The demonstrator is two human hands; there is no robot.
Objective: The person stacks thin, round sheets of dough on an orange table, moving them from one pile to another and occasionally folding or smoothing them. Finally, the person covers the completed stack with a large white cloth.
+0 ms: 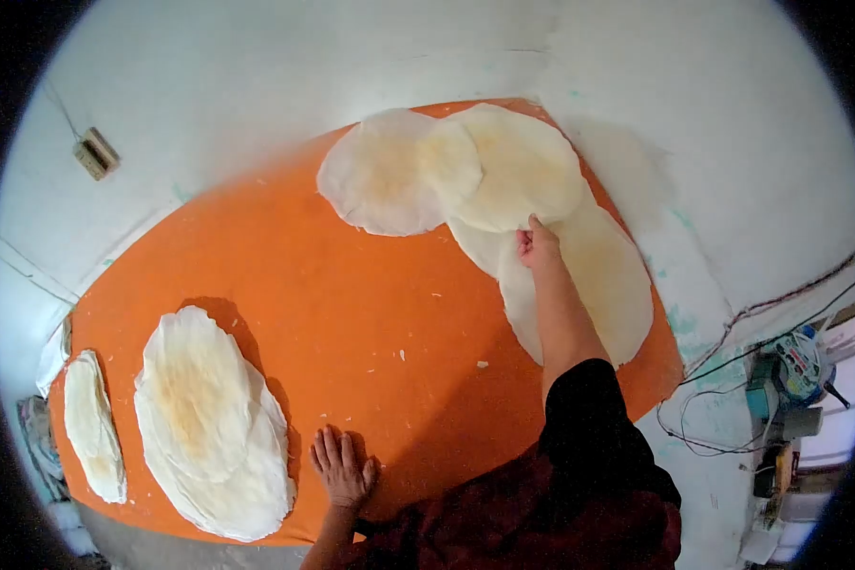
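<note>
My right hand (538, 243) reaches to the far right of the orange cloth and pinches the near edge of a thin round flatbread (518, 166). That flatbread overlaps another pale sheet (380, 176) on its left and lies partly over a further flatbread (608, 275) below it. My left hand (343, 467) rests flat on the orange cloth (351, 323) near the front edge, fingers spread and holding nothing. Left of it lies a thick stack of flatbreads (209, 418), the top one browned in the middle.
A folded pile of flatbread (94, 427) sits at the far left edge. White walls border the cloth at the back and right. A socket box (96, 154) hangs on the left wall. Cables and small devices (779, 418) are at the right. Small crumbs dot the cloth.
</note>
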